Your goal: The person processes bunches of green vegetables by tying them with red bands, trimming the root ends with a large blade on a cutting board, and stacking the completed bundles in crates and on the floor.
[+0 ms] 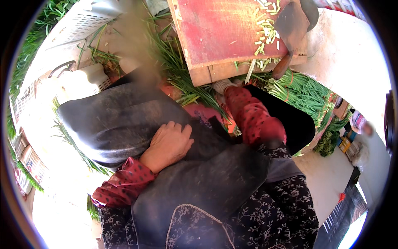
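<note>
My left hand (169,143) rests palm down on the dark apron (124,121) over my lap. Its fingers look curled, with their tips hidden, and nothing shows in it. A pale striped glove covers my right hand (223,86), which is just below the near edge of a red-topped wooden cutting board (214,31), by long green stalks (194,90). Its fingers are mostly hidden, so any hold is unclear. Chopped pale green stems (266,29) lie along the board's right side. Next to them, a cleaver (292,26) lies with its wooden handle (282,66) over the near edge.
Bundled green stalks (301,93) lie to the right of the board. A white perforated crate (84,21) stands at upper left, above a white plastic container (87,79). Dark leafy greens (325,143) and another person (359,123) are at far right.
</note>
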Demonstrator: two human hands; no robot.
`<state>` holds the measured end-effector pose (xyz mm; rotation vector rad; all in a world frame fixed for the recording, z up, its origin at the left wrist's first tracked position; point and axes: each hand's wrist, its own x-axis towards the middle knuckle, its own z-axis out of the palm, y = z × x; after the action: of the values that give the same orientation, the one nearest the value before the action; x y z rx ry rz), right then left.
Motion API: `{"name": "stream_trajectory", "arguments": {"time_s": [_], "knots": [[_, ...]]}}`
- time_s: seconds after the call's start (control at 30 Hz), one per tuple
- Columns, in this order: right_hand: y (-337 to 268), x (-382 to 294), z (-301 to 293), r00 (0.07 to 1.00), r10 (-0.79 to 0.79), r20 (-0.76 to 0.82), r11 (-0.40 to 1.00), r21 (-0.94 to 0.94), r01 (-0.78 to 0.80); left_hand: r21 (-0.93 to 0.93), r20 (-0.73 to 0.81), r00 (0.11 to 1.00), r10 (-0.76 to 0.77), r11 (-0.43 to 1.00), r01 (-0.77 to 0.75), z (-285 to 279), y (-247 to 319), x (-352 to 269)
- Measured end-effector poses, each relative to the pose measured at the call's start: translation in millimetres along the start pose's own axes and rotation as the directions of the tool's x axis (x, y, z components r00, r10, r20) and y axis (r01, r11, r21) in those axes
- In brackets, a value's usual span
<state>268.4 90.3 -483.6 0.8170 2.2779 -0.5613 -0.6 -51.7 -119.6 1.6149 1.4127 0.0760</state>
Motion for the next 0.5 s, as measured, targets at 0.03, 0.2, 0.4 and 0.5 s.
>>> {"name": "stream_trajectory", "arguments": {"time_s": [0.03,0.2,0.4,0.5], "knots": [[-16.8,0.5,-34.5,0.886,0.172,0.431,0.976,0.045,-0.211,0.0,0.014,1.0,-0.025,1.0,0.025,3.7,-2.2,-2.1],[-72.1,-52.6,-28.5,0.822,0.198,0.534,0.926,0.173,-0.336,-0.026,0.005,0.998,-0.067,0.997,0.067,3.3,-0.9,-6.0],[-156.6,-69.7,-120.2,0.922,-0.039,0.386,0.779,0.589,-0.214,-0.046,-0.008,0.998,-0.055,0.997,0.055,7.7,-2.8,-7.2],[-173.8,-77.6,-184.9,0.928,-0.232,0.292,0.907,0.408,0.099,-0.036,-0.035,0.999,-0.04,0.999,0.039,6.7,-3.4,-6.4]]}}
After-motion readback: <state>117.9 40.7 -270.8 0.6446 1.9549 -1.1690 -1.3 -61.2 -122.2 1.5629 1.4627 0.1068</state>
